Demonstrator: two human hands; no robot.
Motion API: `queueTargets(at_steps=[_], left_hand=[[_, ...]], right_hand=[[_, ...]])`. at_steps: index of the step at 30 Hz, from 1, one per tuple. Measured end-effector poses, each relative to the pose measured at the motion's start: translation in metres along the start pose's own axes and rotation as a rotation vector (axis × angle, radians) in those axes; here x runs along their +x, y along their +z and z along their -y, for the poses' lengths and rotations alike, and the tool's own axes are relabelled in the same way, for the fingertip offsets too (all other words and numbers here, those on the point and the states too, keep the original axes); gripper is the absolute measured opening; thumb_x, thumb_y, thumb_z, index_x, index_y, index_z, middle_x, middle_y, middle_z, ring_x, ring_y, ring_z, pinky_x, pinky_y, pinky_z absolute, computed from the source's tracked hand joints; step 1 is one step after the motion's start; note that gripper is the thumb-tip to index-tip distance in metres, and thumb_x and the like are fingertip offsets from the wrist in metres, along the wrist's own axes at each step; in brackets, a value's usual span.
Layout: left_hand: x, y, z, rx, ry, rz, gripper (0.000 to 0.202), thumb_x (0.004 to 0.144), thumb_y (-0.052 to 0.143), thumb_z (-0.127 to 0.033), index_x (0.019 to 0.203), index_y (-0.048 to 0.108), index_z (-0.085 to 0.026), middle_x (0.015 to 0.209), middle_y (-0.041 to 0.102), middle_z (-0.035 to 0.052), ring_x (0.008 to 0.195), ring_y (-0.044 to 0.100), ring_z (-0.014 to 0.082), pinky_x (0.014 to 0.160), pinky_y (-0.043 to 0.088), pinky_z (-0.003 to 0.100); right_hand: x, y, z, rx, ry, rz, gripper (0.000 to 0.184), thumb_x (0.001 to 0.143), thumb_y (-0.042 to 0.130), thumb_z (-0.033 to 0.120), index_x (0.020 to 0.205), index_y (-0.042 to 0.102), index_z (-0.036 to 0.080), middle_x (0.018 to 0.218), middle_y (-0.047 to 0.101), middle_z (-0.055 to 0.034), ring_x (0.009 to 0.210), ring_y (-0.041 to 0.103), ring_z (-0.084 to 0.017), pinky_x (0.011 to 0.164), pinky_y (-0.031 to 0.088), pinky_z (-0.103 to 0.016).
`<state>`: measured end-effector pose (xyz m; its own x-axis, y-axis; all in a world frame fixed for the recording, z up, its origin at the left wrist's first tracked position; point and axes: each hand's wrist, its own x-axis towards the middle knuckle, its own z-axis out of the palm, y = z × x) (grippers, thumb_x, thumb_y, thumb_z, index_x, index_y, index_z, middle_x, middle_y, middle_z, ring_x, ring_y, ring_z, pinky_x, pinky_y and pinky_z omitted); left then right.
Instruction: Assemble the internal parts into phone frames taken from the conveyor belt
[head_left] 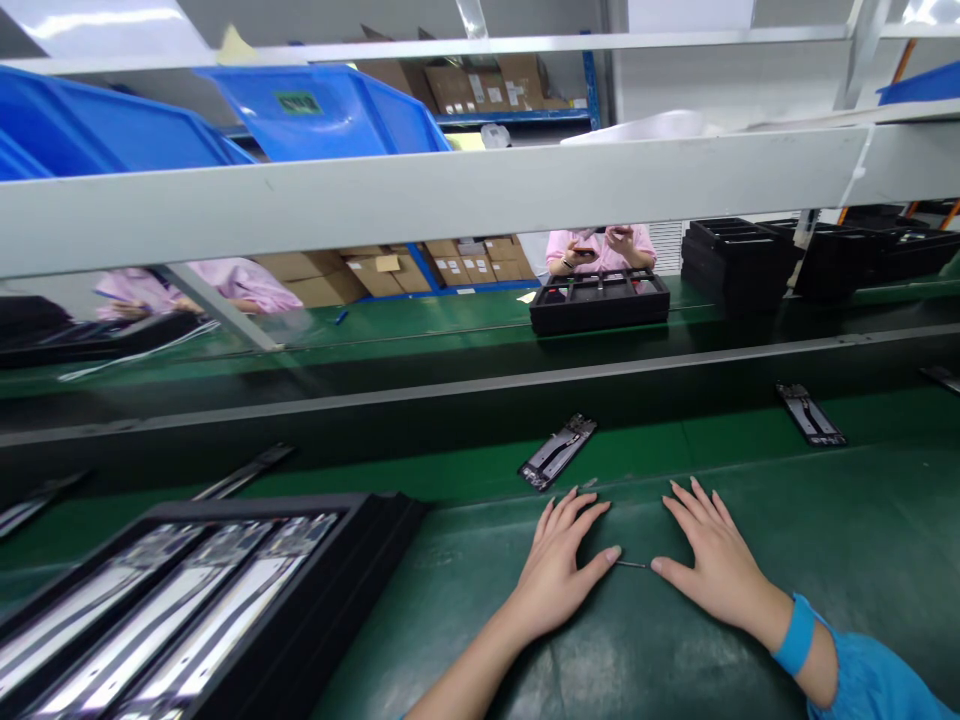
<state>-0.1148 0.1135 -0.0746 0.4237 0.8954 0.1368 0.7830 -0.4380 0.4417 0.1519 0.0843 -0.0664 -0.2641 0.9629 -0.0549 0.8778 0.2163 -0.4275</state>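
My left hand [561, 555] lies flat on the green mat, fingers spread, holding nothing. My right hand [709, 555] rests flat beside it, fingers stretched out, with a blue band at the wrist. Between the two thumbs lies a thin metal pin [632, 565], close to both thumb tips. Just beyond my left fingers a phone frame part [557, 452] lies on the green belt. A second phone frame part [810, 413] lies on the belt to the far right.
A black tray [352, 560] holding long shiny parts sits at my near left. Across the belt stand another black tray [600, 300] and stacked black trays [739, 260]. People in pink sleeves [600, 247] work opposite. Blue bins [322, 110] sit on the shelf overhead.
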Motion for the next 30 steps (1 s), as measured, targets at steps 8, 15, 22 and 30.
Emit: queueTargets(at_steps=[8,15,22,30], left_hand=[[-0.0005,-0.0006,-0.0008,0.002,0.006,-0.013,0.049,0.094,0.058,-0.050,0.141,0.054,-0.033,0.149,0.049,0.0055,0.146,0.036,0.0336,0.121,0.024,0.064],[-0.0007,0.0010,0.0004,0.002,0.019,-0.027,0.049,0.094,0.059,-0.049,0.140,0.055,-0.032,0.149,0.049,0.0064,0.145,0.036,0.0335,0.121,0.023,0.063],[-0.0011,-0.0002,0.0005,-0.004,0.020,-0.025,0.050,0.095,0.059,-0.050,0.141,0.054,-0.033,0.149,0.049,0.0062,0.145,0.036,0.0336,0.121,0.023,0.063],[-0.0011,0.0008,0.0014,0.003,0.022,-0.021,0.052,0.092,0.063,-0.048,0.141,0.054,-0.033,0.149,0.048,0.0059,0.144,0.037,0.0337,0.121,0.023,0.063]], right_hand=[[-0.0005,-0.0031,0.0015,0.022,0.000,0.002,0.080,0.094,0.052,0.067,0.157,0.039,0.019,0.165,0.023,-0.0029,0.153,0.009,-0.029,0.126,0.010,-0.051],[-0.0007,-0.0030,0.0020,0.025,0.003,0.010,0.081,0.093,0.053,0.067,0.157,0.038,0.019,0.165,0.022,-0.0034,0.153,0.008,-0.029,0.126,0.008,-0.051],[-0.0013,-0.0045,0.0034,0.042,0.004,0.015,0.086,0.092,0.052,0.070,0.158,0.037,0.018,0.165,0.023,-0.0045,0.153,0.008,-0.029,0.126,0.008,-0.050],[0.0004,-0.0015,0.0026,0.025,0.016,0.023,0.085,0.089,0.060,0.063,0.157,0.037,0.017,0.165,0.021,-0.0042,0.154,0.006,-0.030,0.126,0.006,-0.050]])
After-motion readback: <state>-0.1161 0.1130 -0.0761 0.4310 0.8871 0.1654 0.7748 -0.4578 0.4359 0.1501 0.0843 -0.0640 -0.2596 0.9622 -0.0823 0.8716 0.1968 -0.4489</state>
